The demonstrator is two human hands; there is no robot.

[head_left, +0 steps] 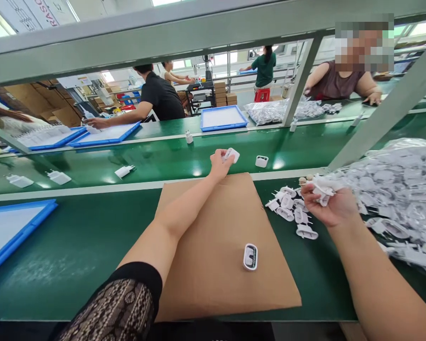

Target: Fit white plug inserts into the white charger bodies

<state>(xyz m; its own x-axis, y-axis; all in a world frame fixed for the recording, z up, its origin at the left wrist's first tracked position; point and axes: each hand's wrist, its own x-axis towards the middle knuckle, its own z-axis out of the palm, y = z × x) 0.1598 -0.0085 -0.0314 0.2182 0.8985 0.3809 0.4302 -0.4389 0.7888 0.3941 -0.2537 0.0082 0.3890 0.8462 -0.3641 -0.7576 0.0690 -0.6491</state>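
My left hand (220, 165) reaches out over the far edge of the cardboard sheet (213, 237) and grips a white charger housing (232, 155). To the right, my right hand (328, 206) is turned palm up, its fingers curled round several white plug covers (323, 189). Below and left of that hand lies a small pile of loose white plug covers (287, 208) with pins. On the near part of the cardboard rests one open charger housing (250, 257), with dark parts inside it. Another white housing (261, 161) sits on the green belt, just right of my left hand.
Finished-looking chargers (125, 171) lie spread along the green belt (156, 161). A large plastic bag of white parts (404, 189) fills the right side. At left is a blue-rimmed tray (24, 204). Slanted metal posts (301, 80) and an overhead beam frame the belt; several co-workers sit beyond.
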